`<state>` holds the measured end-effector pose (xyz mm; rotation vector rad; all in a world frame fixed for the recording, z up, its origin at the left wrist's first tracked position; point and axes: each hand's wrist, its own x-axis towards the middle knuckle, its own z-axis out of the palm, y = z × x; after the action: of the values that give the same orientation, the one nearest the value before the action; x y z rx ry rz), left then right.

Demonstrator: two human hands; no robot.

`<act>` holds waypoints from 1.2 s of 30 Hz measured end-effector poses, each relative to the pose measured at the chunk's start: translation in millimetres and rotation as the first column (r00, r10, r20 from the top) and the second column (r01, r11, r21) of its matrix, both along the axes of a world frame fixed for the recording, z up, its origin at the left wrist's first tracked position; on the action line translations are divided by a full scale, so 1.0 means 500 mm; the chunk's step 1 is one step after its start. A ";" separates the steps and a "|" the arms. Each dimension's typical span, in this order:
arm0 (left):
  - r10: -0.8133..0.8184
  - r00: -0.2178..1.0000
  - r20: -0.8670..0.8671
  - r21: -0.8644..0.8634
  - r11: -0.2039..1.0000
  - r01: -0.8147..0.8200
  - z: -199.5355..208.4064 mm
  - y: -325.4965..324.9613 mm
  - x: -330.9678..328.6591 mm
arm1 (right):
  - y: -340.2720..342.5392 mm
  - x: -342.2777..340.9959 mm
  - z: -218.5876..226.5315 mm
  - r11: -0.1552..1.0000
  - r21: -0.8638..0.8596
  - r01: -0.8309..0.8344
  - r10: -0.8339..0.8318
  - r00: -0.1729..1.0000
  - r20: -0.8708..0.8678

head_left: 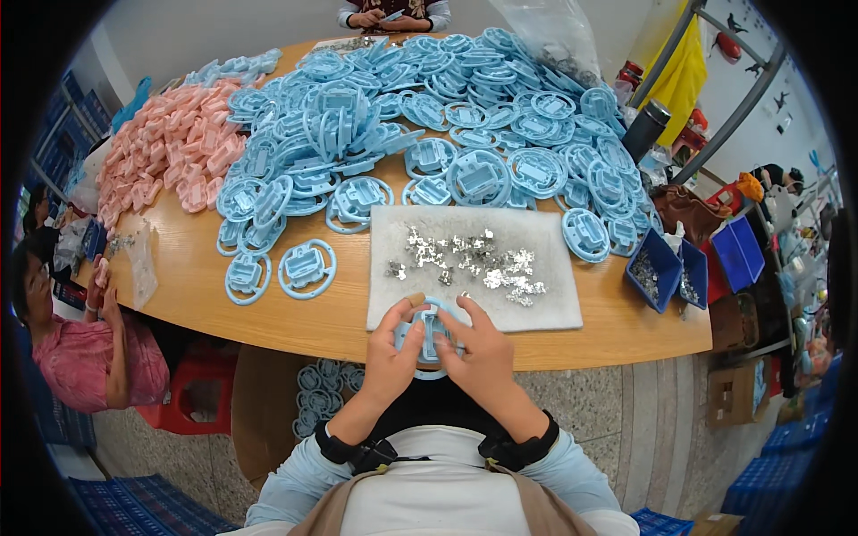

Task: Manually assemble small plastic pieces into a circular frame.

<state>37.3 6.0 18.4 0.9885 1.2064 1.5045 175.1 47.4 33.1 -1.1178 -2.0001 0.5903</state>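
Between my hands, at the table's front edge, is a light blue round plastic part [432,314] with a raised rectangular middle. My left hand [395,353] grips its left side, the thumb lying on its face. My right hand [483,350] holds its right side, thumb and fingertips against it. Just beyond my fingers lies a white foam pad [559,299], with small shiny metal pieces [514,272] scattered over it. Two similar blue parts [307,268] rest on the wood to the left of the pad. My fingers partly cover the held part.
A big heap of blue parts [483,174] spreads behind the pad, with a pile of pink parts [174,143] at its left. Blue bins [654,272] with small metal pieces stand at the right edge. A co-worker in pink [94,357] sits at left; another person [393,18] works across the table [313,326].
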 end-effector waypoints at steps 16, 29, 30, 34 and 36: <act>-0.082 0.910 0.406 -0.309 0.925 0.221 0.025 -0.046 -0.058 | 0.026 -0.025 0.034 0.891 -0.432 -0.138 -0.008 0.948 -0.318; 0.244 0.948 0.204 -0.452 0.882 -0.130 -0.008 -0.254 -0.182 | -0.070 -0.139 -0.005 0.680 -0.247 -0.691 0.658 0.723 -0.213; 0.254 0.945 0.204 -0.498 0.858 -0.123 -0.021 -0.271 -0.210 | -0.072 -0.137 -0.005 0.692 -0.252 -0.676 0.646 0.736 -0.200; 0.432 0.683 -0.589 -0.065 0.817 -0.573 -0.061 -0.268 -0.348 | -0.033 -0.091 0.002 0.745 -0.333 -0.578 0.552 0.814 -0.180; 0.469 0.635 -0.614 -0.013 0.799 -0.602 -0.023 -0.201 -0.414 | -0.013 -0.062 -0.012 0.729 -0.441 -0.523 0.508 0.846 -0.164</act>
<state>-169.7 -94.5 7.1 1.0219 2.2406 1.4919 144.2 41.1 27.3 -0.7780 -2.2059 1.4472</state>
